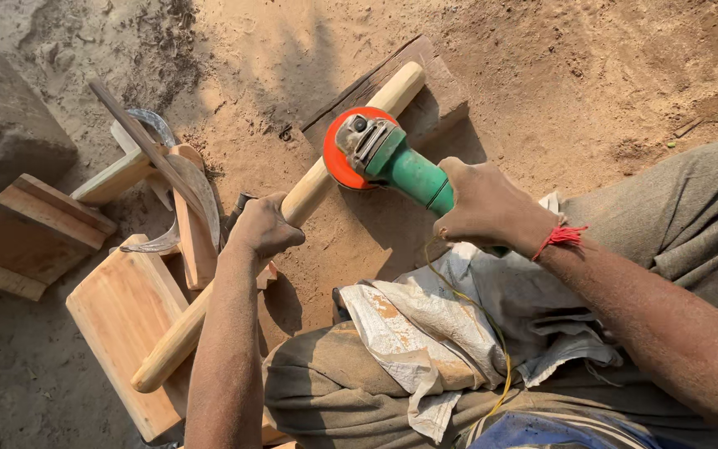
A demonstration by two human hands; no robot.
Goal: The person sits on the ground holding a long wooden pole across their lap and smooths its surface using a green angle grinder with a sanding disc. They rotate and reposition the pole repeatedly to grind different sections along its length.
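we see the left hand (263, 226) clamped round a smooth pale wooden handle (292, 212) slanting over sandy ground (625, 75), right hand (484, 208) gripping a green angle grinder (392, 158), its orange disc (338, 158) touching the wood.

Your left hand (263, 226) is gripping the wooden handle (292, 208), which is lying across a board (122, 312) and a plank (434, 91); your right hand (488, 208) is pressing the grinder (376, 150) onto it.

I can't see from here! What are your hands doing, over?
Left hand gripping the pole. Right hand holding the green grinder, disc on the pole. Sickle lies close by the left hand.
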